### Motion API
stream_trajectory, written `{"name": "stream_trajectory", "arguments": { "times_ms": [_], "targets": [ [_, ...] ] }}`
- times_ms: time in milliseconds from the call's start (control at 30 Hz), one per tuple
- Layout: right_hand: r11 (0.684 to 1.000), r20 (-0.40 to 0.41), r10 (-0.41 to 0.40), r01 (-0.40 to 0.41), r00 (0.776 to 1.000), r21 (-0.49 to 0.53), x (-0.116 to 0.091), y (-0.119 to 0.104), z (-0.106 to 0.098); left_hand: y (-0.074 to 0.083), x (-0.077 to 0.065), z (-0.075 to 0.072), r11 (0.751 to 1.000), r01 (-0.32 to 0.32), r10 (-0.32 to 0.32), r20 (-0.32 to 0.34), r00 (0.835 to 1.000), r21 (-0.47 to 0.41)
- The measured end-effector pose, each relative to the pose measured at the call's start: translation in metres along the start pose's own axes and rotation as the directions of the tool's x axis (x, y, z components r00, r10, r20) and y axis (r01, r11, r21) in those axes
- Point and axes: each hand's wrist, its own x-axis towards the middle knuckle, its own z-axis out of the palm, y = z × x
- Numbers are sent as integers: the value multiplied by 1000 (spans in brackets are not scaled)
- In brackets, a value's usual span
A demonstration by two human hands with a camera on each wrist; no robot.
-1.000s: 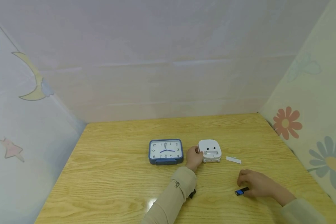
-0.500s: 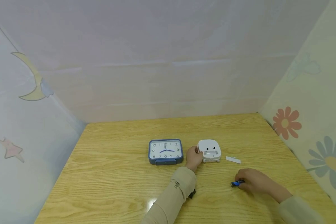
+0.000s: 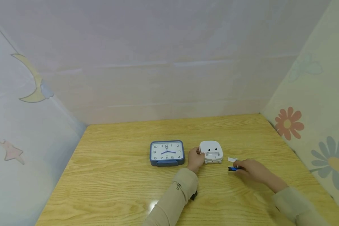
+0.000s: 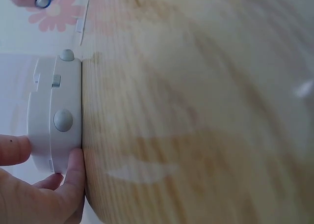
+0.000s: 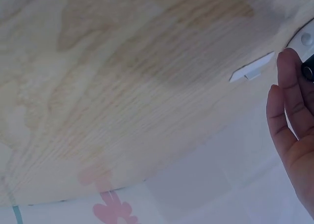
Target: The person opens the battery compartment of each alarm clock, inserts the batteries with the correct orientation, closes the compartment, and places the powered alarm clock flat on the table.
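A small white alarm clock (image 3: 210, 146) lies with its back up, showing two black knobs and an uncovered battery compartment. My left hand (image 3: 195, 160) grips its left side, thumb on top; the left wrist view shows the fingers at the clock's edge (image 4: 41, 116) and two round feet. In my right hand (image 3: 254, 171), a blue and black battery (image 3: 233, 169) is pinched between thumb and fingers, above the table to the lower right of the clock. The white battery cover (image 3: 231, 159) lies just beyond that hand, which partly hides it.
A blue-framed clock (image 3: 167, 152) lies face up left of my left hand. Something small and black (image 3: 194, 196) shows beside the left sleeve. The wooden table (image 3: 110, 175) meets patterned hangings at the back and sides.
My right hand has lifted the battery and carried it up and to the left in the head view, near the cover. The left hand and white clock have stayed put.
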Motion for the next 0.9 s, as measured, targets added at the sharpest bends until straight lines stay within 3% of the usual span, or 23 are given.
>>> {"name": "stream_trajectory", "arguments": {
  "times_ms": [333, 567, 900],
  "targets": [
    [999, -47, 29, -31, 998, -41, 15, 1, -6, 2, 0, -1, 1000, -5, 5, -5, 1000, -4],
    [999, -55, 46, -45, 997, 10, 22, -2, -5, 2, -1, -1, 1000, 1, -1, 9, 1000, -5],
    [1000, -174, -12, 11, 985, -7, 25, -1, 6, 2, -1, -2, 1000, 9, -9, 21, 1000, -18]
  ]
}}
